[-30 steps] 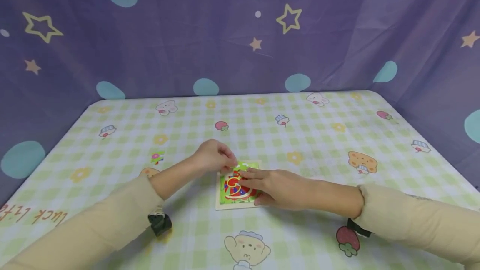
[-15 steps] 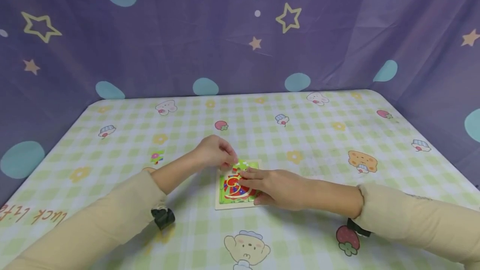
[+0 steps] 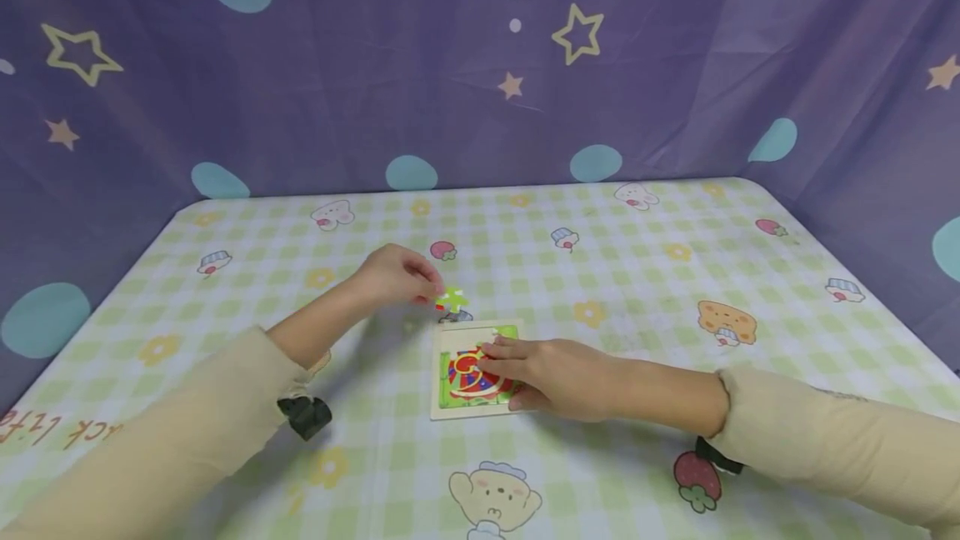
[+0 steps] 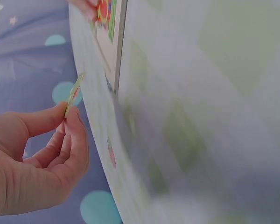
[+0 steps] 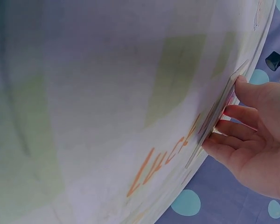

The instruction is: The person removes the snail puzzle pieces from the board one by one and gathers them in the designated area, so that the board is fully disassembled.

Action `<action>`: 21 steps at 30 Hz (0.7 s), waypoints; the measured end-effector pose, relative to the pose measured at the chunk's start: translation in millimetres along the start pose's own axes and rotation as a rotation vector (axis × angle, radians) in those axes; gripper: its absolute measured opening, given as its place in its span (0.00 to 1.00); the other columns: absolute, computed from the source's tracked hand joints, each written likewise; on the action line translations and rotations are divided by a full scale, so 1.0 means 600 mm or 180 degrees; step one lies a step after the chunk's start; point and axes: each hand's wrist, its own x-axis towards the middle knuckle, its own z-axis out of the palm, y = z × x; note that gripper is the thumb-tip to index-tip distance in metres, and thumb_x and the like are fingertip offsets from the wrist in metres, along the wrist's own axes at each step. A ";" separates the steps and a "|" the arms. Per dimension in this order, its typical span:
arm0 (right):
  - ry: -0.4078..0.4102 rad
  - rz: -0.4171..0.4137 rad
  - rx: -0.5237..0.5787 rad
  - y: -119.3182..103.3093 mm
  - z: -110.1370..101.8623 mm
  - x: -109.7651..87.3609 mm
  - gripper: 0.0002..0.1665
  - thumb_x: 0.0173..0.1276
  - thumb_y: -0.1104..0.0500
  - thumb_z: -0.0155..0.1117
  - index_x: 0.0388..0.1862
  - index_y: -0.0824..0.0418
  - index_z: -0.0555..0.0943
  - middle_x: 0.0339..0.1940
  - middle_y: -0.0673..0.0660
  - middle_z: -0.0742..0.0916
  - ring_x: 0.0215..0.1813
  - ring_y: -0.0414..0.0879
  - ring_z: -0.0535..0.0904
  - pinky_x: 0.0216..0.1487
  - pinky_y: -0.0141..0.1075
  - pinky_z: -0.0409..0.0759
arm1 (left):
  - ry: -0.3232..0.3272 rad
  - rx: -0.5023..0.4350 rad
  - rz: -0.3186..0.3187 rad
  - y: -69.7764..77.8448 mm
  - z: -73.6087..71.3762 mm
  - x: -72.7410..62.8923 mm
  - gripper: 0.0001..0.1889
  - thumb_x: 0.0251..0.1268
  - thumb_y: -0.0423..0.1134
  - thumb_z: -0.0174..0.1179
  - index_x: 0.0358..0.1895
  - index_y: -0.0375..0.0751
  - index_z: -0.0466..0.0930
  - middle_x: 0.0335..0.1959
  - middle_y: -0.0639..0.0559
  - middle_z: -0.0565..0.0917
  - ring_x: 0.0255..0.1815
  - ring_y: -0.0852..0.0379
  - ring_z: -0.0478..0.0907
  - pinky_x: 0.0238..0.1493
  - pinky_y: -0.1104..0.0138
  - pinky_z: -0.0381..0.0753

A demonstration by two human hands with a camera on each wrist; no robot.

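Observation:
My left hand point(image 3: 393, 276) pinches a green jigsaw piece point(image 3: 452, 300) with a bit of red on it, above the table just past the far left corner of a puzzle board point(image 3: 436, 377). In the left wrist view, the piece point(image 4: 74, 93) is seen nearly edge-on between thumb and forefinger. The board has a pale frame and a red, blue and green picture; its upper left shows bare tray. My right hand point(image 3: 555, 377) rests on the board's right side, covering part of the picture. In the right wrist view, its fingertips touch the board point(image 5: 217, 112).
The table point(image 3: 645, 457) wears a green-and-white checked cloth with printed cartoons. A purple curtain point(image 3: 450, 107) with stars and blue dots hangs behind and at the sides. Dark wrist mounts point(image 3: 306, 415) sit under both sleeves.
My left hand has lifted the green piece off the board's upper left and carried it away, up and left. Its forearm now hides the loose piece seen earlier on the left. The right hand stayed put.

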 end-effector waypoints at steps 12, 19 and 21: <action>-0.0003 0.0032 0.0021 -0.002 -0.001 0.000 0.32 0.68 0.50 0.61 0.70 0.57 0.69 0.73 0.56 0.70 0.75 0.50 0.65 0.66 0.43 0.74 | 0.0096 0.0068 -0.0429 -0.083 -0.073 -0.021 0.11 0.60 0.40 0.65 0.42 0.37 0.82 0.31 0.58 0.85 0.33 0.64 0.81 0.43 0.68 0.80; 0.0021 0.0004 0.0031 -0.001 0.000 -0.002 0.33 0.68 0.51 0.61 0.69 0.58 0.69 0.73 0.57 0.70 0.74 0.50 0.66 0.65 0.43 0.75 | 0.0280 0.0458 -0.0432 -0.120 -0.100 -0.039 0.12 0.61 0.43 0.64 0.40 0.37 0.83 0.26 0.57 0.85 0.31 0.59 0.78 0.32 0.67 0.73; 0.0020 -0.0002 0.0032 -0.001 0.001 -0.002 0.33 0.68 0.51 0.62 0.69 0.58 0.69 0.73 0.57 0.70 0.74 0.50 0.66 0.65 0.43 0.75 | 0.0367 0.0639 -0.0367 -0.123 -0.100 -0.045 0.11 0.60 0.43 0.64 0.38 0.37 0.84 0.25 0.56 0.85 0.30 0.57 0.76 0.32 0.67 0.73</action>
